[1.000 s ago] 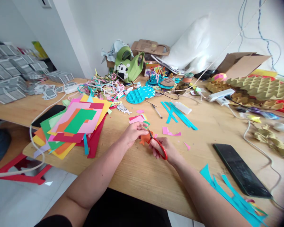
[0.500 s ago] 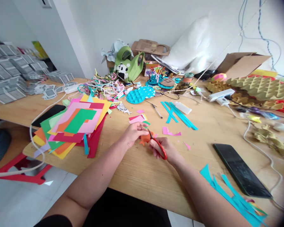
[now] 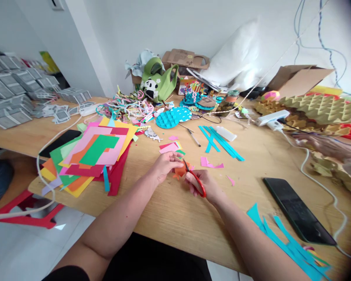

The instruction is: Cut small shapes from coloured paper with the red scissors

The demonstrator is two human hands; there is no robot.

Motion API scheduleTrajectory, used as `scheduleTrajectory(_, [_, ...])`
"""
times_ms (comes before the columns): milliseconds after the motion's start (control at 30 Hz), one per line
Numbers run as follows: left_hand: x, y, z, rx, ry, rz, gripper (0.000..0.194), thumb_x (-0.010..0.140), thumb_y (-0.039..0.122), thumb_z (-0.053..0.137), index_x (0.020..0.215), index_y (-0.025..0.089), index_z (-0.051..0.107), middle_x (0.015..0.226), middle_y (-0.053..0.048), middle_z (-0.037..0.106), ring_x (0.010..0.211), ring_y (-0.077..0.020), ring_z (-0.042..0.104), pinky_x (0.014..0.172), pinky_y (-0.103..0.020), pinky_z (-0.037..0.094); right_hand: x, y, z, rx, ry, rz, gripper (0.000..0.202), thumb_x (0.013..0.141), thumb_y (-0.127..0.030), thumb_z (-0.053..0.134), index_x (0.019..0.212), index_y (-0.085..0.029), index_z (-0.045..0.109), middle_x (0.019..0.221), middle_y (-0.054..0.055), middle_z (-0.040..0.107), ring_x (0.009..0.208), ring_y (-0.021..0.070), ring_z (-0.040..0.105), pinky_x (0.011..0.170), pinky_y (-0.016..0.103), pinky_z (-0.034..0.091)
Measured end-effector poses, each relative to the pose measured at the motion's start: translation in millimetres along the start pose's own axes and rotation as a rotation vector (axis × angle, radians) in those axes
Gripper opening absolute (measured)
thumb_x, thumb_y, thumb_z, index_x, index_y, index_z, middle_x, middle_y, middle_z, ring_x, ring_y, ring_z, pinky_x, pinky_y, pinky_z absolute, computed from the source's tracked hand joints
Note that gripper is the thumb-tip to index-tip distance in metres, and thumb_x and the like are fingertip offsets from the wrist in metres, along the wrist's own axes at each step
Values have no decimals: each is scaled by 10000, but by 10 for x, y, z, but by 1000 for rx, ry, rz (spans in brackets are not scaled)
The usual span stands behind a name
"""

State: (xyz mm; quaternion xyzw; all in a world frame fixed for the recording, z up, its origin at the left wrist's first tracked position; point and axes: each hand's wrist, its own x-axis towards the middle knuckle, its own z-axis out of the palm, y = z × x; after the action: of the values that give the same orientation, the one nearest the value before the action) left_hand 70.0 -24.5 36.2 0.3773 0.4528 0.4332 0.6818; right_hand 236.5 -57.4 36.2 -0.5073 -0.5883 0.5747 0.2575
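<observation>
My left hand (image 3: 167, 166) pinches a small piece of orange paper (image 3: 179, 171) above the table. In my right hand (image 3: 203, 183) is a pair of scissors (image 3: 199, 183) with red handles, fingers wrapped through the loops. The dark blades point up and to the left, against the orange paper's right side. Just beyond my hands lie small cut pieces of pink, red and green paper (image 3: 169, 147). Pink scraps (image 3: 211, 163) are to the right of the blades.
Coloured paper sheets (image 3: 98, 150) are piled at left. Blue strips (image 3: 222, 142), a white bottle (image 3: 226, 133) and a pen (image 3: 194, 137) lie farther back. A phone (image 3: 298, 210) and blue offcuts (image 3: 289, 246) are at right. Another person's blurred hand (image 3: 327, 145) reaches in near egg trays (image 3: 316, 111).
Another person's hand has come in at the right edge, over the small packets there. The scissors and orange paper have shifted only slightly; my hands stay nearly in place.
</observation>
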Motion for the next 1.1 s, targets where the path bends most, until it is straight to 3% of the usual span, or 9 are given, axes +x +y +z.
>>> scheduleTrajectory(233, [22,-11,5,-25,34,12,309,628,48,683,921,116,608,750,-21,628,644,-108,606,622,-230,452,13,22,0,6,9,-6,582,665,-731,585,597,-154,544,400,-6,530,312,80,456,324,176,272])
scheduleTrajectory(467, [25,-27,6,-31,17,10,339,625,43,705,939,118,602,737,-20,645,620,-105,619,586,-206,440,3,18,5,-2,12,-11,590,667,-738,578,570,-158,525,400,-1,529,315,80,455,328,178,278])
scheduleTrajectory(667, [-4,16,27,-89,-14,-19,336,643,39,672,946,120,552,736,-29,654,586,-159,649,600,-308,511,8,17,-1,-24,13,-6,602,670,-752,559,570,-160,512,415,5,540,324,78,457,334,177,281])
scheduleTrajectory(833, [-9,41,35,-94,27,2,341,631,-27,631,937,103,554,687,-7,642,536,-105,617,575,-240,484,13,8,1,-30,12,7,625,653,-779,543,576,-159,524,405,4,531,324,85,460,335,184,288])
scheduleTrajectory(1100, [-2,47,3,-46,38,5,364,623,19,696,948,108,559,710,-23,658,515,-80,588,535,-209,448,-19,-15,-4,-50,-21,-1,628,700,-763,514,604,-144,552,444,12,550,363,87,485,357,183,302])
